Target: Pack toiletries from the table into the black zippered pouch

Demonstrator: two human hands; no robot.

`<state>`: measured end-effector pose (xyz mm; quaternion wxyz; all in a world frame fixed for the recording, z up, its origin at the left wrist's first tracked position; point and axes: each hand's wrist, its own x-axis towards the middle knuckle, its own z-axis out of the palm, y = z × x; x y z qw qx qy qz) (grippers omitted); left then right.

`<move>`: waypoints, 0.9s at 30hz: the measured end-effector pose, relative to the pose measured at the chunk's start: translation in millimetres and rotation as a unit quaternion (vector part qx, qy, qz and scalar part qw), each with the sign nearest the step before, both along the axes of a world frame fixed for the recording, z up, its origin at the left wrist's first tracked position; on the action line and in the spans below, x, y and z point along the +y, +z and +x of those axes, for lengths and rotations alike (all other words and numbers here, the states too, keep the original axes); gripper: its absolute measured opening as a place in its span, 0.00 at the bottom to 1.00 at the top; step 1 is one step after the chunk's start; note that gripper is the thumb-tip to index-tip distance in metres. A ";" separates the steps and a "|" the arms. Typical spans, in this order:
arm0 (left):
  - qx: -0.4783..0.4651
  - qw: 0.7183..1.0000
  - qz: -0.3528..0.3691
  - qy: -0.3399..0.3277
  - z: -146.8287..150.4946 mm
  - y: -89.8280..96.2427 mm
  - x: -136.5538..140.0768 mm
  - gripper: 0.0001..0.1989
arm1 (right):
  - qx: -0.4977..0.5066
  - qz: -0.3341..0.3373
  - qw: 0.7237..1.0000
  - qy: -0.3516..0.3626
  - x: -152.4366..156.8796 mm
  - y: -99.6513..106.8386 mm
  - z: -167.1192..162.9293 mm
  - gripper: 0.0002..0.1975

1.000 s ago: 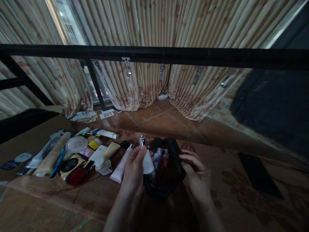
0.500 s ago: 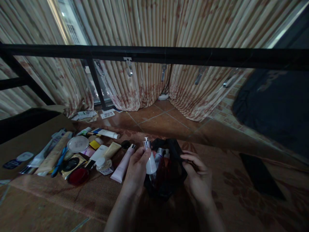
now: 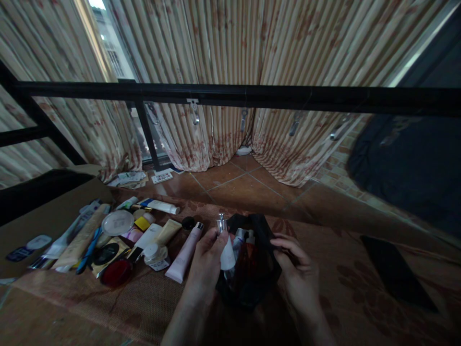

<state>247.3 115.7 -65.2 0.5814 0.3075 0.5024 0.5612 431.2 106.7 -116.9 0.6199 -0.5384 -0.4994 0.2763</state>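
My left hand (image 3: 207,257) is closed around a white bottle with a silver cap (image 3: 227,254), which stands upright at the left side of a black bag (image 3: 260,283). With thumb and fingers, my right hand (image 3: 296,259) pinches the bag's right rim. Inside the bag's mouth are a reddish bottle (image 3: 251,250) and a clear-capped bottle (image 3: 238,240); their lower parts are lost in the dark. A pale pink tube (image 3: 185,254) lies just left of my left hand, close to a small white-capped jar (image 3: 156,257).
Many cosmetics lie spread on the left of the brown cloth (image 3: 151,302), among them a red round case (image 3: 116,273) and a round clear-lidded container (image 3: 117,222). A cardboard box (image 3: 61,202) stands behind them. A dark flat rectangle (image 3: 398,273) lies at right. A black rail (image 3: 230,93) crosses before curtains.
The whole view has shifted, so everything sits slightly lower in the picture. Both hands keep their hold on the bottle and the bag, with little visible movement.
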 end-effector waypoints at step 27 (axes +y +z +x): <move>0.057 0.997 0.014 -0.056 5.4 0.8 -2.6 0.14 | -0.004 -0.020 1.000 -0.002 1.3 -9.0 0.3 0.07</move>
